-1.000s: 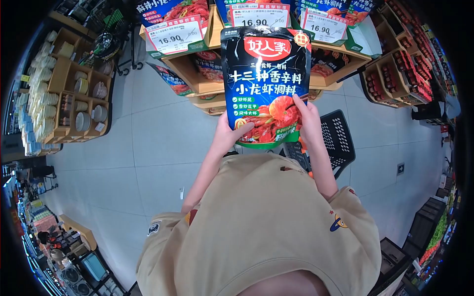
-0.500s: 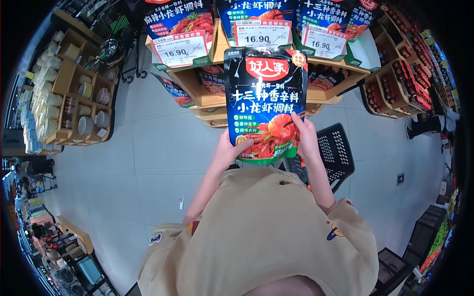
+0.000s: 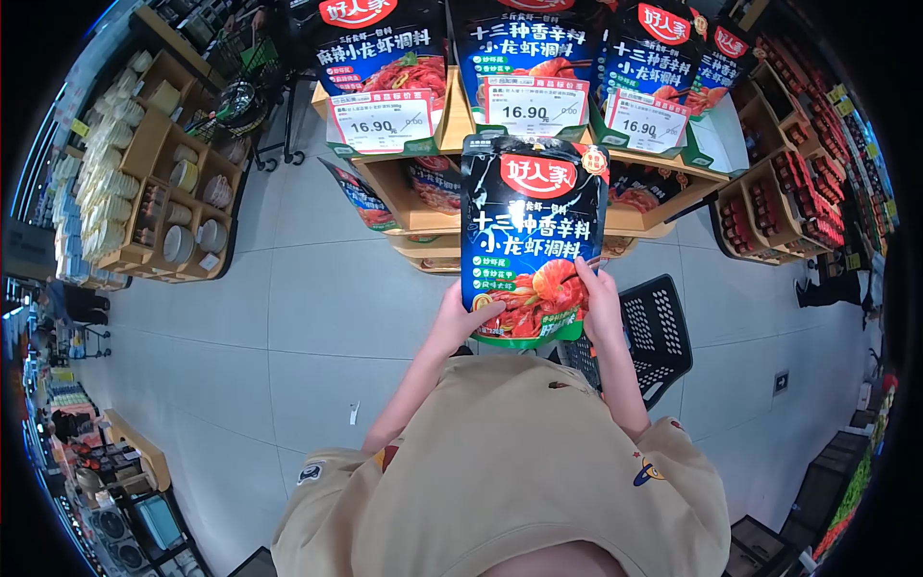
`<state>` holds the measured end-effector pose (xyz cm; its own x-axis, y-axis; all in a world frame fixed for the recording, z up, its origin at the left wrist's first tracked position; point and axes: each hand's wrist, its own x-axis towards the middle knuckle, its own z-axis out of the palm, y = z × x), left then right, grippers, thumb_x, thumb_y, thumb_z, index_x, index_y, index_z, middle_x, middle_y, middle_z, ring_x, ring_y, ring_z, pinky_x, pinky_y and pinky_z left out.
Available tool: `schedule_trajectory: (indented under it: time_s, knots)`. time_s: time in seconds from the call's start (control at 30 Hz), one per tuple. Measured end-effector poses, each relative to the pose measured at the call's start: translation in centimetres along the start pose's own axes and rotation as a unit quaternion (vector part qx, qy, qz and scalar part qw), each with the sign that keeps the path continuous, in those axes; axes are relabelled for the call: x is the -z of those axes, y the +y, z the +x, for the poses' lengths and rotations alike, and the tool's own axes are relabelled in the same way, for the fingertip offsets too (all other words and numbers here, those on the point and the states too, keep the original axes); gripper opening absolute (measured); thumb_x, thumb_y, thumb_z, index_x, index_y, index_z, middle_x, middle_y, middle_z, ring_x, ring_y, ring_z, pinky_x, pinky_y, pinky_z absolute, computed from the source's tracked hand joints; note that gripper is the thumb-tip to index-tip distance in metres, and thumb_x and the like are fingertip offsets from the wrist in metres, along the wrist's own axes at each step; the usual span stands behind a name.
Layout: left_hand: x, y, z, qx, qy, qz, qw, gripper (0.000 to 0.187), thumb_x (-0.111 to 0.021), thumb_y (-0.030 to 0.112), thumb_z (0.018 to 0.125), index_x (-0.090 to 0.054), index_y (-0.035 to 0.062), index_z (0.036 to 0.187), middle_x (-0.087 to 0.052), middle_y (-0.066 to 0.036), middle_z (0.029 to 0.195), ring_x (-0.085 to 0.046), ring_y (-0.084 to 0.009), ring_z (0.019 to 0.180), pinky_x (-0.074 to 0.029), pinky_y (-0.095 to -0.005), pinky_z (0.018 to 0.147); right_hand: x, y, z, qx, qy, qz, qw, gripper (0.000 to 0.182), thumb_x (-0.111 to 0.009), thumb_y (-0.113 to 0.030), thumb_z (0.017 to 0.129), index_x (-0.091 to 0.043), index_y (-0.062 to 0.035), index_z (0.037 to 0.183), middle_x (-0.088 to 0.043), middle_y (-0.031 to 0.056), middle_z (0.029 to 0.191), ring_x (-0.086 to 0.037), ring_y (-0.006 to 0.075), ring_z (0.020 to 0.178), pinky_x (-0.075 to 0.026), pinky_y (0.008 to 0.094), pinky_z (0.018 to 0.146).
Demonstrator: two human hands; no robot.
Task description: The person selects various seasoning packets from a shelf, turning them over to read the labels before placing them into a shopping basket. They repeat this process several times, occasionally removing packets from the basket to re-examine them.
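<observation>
Now the bag (image 3: 532,240) sits lower, nearer the basket (image 3: 646,332); left hand (image 3: 461,317) and right hand (image 3: 601,308) both grip it.

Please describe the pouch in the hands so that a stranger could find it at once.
In front of the wooden shelf with price tags, both hands hold one dark blue pouch upright. Unlike the shelved pouches, it carries no price tag.

Left hand (image 3: 461,322) and right hand (image 3: 601,308) grip lower corners of upright dark blue-black glossy seasoning pouch (image 3: 532,231); black perforated plastic basket (image 3: 654,332) just right of grip, wooden display shelf (image 3: 423,207) beyond it
</observation>
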<state>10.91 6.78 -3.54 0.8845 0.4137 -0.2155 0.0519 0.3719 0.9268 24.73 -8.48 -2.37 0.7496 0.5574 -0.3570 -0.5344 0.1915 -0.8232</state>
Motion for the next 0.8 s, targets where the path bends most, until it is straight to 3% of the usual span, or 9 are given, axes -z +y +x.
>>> schedule_trajectory:
  time_s: [0.8]
  knots:
    - [1.4, -1.1, -0.2, -0.011, -0.007, -0.001, 1.0, 0.037, -0.068, 0.006, 0.068, -0.05, -0.0013, 0.1, -0.059, -0.008, 0.094, -0.056, -0.0108, 0.082, -0.047, -0.0251, 0.072, -0.8, 0.8, -0.4, -0.004, 0.018, -0.023, 1.0, 0.02, -0.049, -0.02, 0.086, -0.054, -0.0006, 0.088, -0.06, 0.0058, 0.085, -0.057, 0.0086, 0.073, -0.044, 0.0226, 0.068]
